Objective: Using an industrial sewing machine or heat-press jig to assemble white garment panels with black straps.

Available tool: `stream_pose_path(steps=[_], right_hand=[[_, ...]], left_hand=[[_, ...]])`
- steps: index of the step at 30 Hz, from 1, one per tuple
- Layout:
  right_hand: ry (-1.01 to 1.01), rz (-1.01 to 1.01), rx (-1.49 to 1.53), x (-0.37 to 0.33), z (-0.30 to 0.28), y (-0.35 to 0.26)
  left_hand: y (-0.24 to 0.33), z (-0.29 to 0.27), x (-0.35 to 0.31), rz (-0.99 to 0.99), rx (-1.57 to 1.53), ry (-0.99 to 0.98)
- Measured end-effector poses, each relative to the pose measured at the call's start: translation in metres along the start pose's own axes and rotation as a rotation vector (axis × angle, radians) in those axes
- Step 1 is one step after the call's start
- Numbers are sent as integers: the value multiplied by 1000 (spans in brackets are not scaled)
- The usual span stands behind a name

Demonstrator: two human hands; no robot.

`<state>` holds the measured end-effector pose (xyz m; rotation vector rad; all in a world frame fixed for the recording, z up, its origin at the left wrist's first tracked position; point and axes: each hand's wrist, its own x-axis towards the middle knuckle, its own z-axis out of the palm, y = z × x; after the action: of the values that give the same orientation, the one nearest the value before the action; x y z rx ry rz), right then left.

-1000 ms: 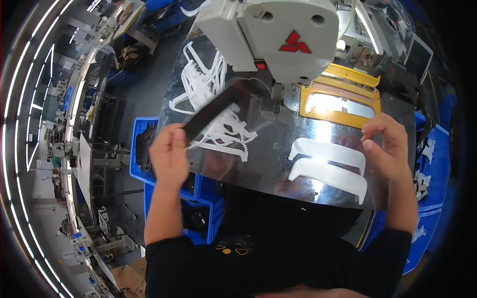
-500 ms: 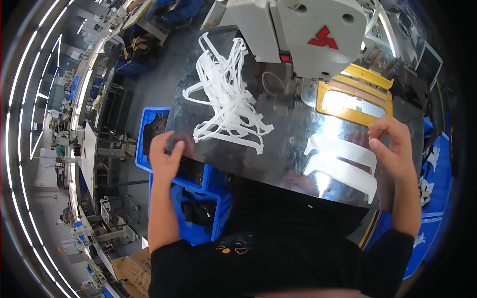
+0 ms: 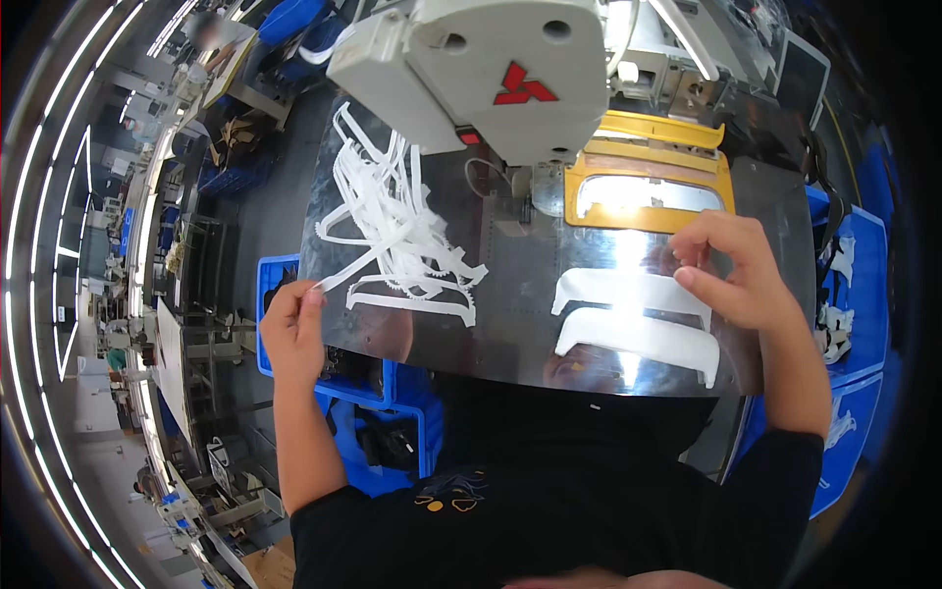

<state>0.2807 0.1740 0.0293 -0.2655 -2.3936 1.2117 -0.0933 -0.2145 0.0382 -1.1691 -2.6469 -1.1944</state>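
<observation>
My left hand (image 3: 294, 329) is closed in a pinch on the end of a white fabric strip (image 3: 361, 263), which runs up into a tangled heap of white strips (image 3: 391, 211) on the dark shiny table. On the right, my right hand (image 3: 731, 270) has its fingers curled but apart from the thumb, with nothing between them. It is over the right end of the upper of two curved white padded pieces, one lying above the other. The lower piece (image 3: 643, 339) shows whole. Just beyond that hand lies a yellow frame (image 3: 645, 216) with a long opening.
A large pale sewing machine head (image 3: 491, 79) overhangs the far side of the table (image 3: 491, 339). Blue crates with dark pieces (image 3: 378, 427) stand below left. Blue bins holding white and dark pieces (image 3: 854, 363) flank the right side. Other workbenches fill the far left.
My left hand has closed on a strip end, where before it was open beside the table edge. My view has shifted, so the table and machine appear further left.
</observation>
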Motion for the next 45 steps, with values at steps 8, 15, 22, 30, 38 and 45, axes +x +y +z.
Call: stream_pose_path(steps=[8,15,22,30,38,45], right_hand=[[-45,-6,2,1,1,1],[-47,45,16,2,1,1],[-102,52,5,2,1,0],[-215,102,12,5,4,-3],[-158,8,136,12,8,-8],[-299,362,272,10,-25,-5]], left_hand=[[40,-17,39,-130,-655,204],[71,-13,69,-277,-51,-88],[117,-9,40,579,-874,-107],[135,66,50,361,-253,-286],[165,115,35,505,-955,-460],[161,156,40,424,-441,-247]])
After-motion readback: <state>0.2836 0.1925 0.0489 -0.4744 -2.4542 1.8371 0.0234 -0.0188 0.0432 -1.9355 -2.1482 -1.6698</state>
